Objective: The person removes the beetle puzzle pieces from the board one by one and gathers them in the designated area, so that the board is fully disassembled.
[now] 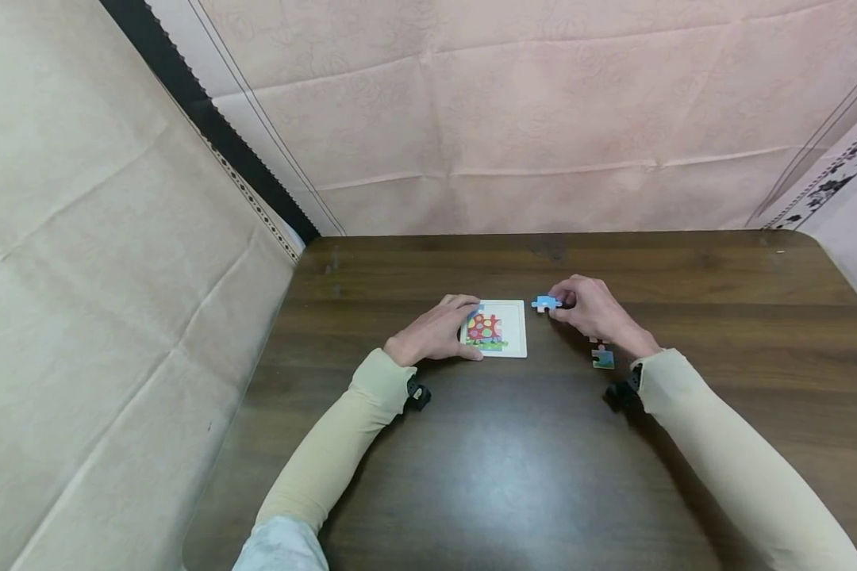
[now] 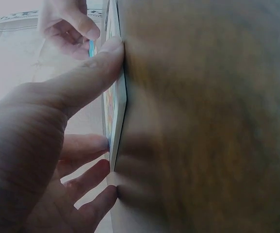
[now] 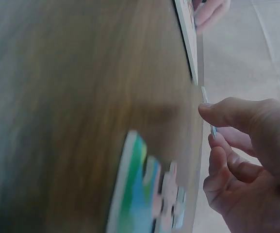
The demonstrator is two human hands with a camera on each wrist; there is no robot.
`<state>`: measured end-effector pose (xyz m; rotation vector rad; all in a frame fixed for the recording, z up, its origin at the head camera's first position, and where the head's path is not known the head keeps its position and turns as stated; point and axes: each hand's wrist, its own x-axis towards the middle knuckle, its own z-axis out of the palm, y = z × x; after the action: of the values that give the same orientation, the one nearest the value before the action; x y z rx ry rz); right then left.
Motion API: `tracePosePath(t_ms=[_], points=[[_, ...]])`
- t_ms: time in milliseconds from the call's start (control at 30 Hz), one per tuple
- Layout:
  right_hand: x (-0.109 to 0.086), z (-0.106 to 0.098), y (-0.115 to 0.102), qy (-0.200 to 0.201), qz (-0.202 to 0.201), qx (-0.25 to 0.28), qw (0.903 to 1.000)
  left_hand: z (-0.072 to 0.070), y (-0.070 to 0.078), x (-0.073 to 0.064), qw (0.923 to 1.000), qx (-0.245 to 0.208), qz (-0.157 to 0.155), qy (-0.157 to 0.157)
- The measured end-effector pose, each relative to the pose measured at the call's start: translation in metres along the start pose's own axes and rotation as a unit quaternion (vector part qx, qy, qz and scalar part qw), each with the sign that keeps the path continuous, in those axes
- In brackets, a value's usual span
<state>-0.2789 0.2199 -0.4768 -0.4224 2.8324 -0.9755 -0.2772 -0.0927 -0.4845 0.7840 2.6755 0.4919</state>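
A white-framed puzzle board with a red, spotted mushroom picture lies on the table. My left hand holds it at its left side, thumb along the near edge and fingertips at the far edge. In the left wrist view the thumb overlaps the board's edge. To the right of the board, my right hand pinches a light blue puzzle piece between thumb and fingers. The right wrist view shows that piece edge-on, held above the table.
Several loose puzzle pieces lie by the right wrist, partly hidden by it in the head view. The brown table ends at a pale cloth behind and another cloth on the left.
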Motion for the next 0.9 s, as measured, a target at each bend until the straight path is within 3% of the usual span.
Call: tracePosePath(t_ms=[367,900], points=[[-0.007,-0.008,0.017,-0.018,0.018,-0.006,0.9997,-0.001,0.0,-0.002,1.0,-0.005,0.002,0.002],[-0.008,-0.012,0.025,-0.049,0.034,0.014,0.9981,-0.001,-0.002,-0.001,0.9999,-0.011,0.012,0.003]])
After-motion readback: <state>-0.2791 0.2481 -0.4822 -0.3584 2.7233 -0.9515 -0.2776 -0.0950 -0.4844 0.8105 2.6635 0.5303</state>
